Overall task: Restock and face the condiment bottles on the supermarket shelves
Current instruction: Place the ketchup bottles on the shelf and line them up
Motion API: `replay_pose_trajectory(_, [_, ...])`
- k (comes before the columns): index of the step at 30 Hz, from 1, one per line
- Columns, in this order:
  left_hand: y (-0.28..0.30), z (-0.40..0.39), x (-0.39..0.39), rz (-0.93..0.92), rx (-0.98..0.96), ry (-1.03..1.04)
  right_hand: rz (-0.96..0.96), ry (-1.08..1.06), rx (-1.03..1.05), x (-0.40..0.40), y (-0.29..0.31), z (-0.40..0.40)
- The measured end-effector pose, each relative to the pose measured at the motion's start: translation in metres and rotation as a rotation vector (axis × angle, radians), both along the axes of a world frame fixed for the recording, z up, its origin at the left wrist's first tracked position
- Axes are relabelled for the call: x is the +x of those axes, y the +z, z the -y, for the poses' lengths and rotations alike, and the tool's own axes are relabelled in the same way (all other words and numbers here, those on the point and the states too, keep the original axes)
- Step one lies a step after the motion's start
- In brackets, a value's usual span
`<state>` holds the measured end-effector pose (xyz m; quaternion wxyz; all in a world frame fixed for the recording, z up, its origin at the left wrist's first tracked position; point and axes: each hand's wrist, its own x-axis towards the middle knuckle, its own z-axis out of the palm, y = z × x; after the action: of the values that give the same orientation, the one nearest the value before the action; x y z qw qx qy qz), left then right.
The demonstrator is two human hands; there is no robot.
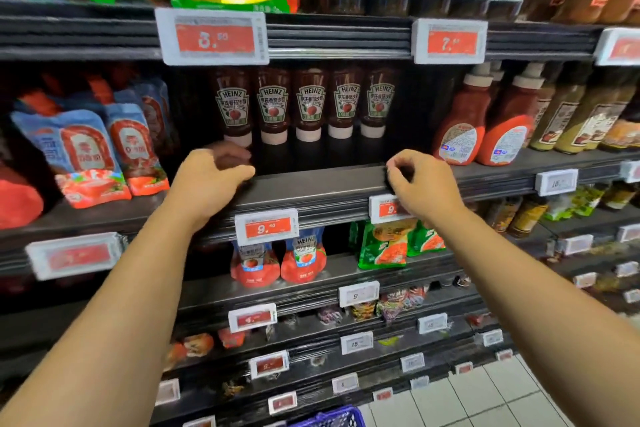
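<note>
Head view. Ketchup bottles (306, 104): five Heinz, cap-down, in row at back of middle shelf (322, 185), labels facing out, well behind front edge. Left hand (211, 180): over shelf front edge, just below leftmost bottle's cap; fingers curled loosely, blurred; cannot tell whether they hold anything. Right hand (420, 185): at shelf front edge above price tag (388, 209), fingers (398, 163) curled narrow, tips together at edge, nothing visibly held. Red squeeze bottles (485, 123) to right; blue pouches (86, 152) to left.
</note>
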<state>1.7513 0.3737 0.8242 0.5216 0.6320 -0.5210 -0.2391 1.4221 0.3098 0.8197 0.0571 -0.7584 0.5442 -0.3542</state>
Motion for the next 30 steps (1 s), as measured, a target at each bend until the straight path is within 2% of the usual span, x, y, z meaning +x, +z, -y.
replay_pose_trajectory(3, [0.004, -0.04, -0.008, 0.079, -0.087, 0.008, 0.017, 0.098, -0.138, -0.008, -0.015, -0.015])
replay_pose_trajectory(7, [-0.007, -0.101, -0.025, 0.07, -0.22, -0.011, 0.218, 0.136, -0.329, -0.03, -0.048, -0.038])
replay_pose_trajectory(11, [-0.057, -0.157, -0.048, -0.065, -0.204, 0.098, 0.374, 0.22, -0.261, -0.053, -0.107, -0.068])
replay_pose_trajectory(13, [-0.099, -0.175, -0.062, -0.156, -0.065, 0.164, 0.324, 0.276, -0.126, -0.068, -0.15, -0.084])
replay_pose_trajectory(15, [-0.149, -0.19, -0.079, -0.222, 0.168, 0.207, 0.251, 0.308, 0.092, -0.082, -0.194, -0.104])
replay_pose_trajectory(20, [-0.289, -0.232, -0.115, -0.124, 0.777, 0.23, 0.013, 0.228, 0.745, -0.109, -0.3, -0.153])
replay_pose_trajectory(23, [-0.361, -0.263, -0.14, -0.165, 1.021, 0.258, -0.074, 0.192, 1.039, -0.121, -0.358, -0.185])
replay_pose_trajectory(28, [-0.467, -0.305, -0.16, -0.235, 1.297, 0.18, -0.156, 0.089, 1.317, -0.123, -0.468, -0.224])
replay_pose_trajectory(30, [-0.516, -0.314, -0.162, -0.275, 1.367, 0.179, -0.114, 0.005, 1.444, -0.116, -0.518, -0.233])
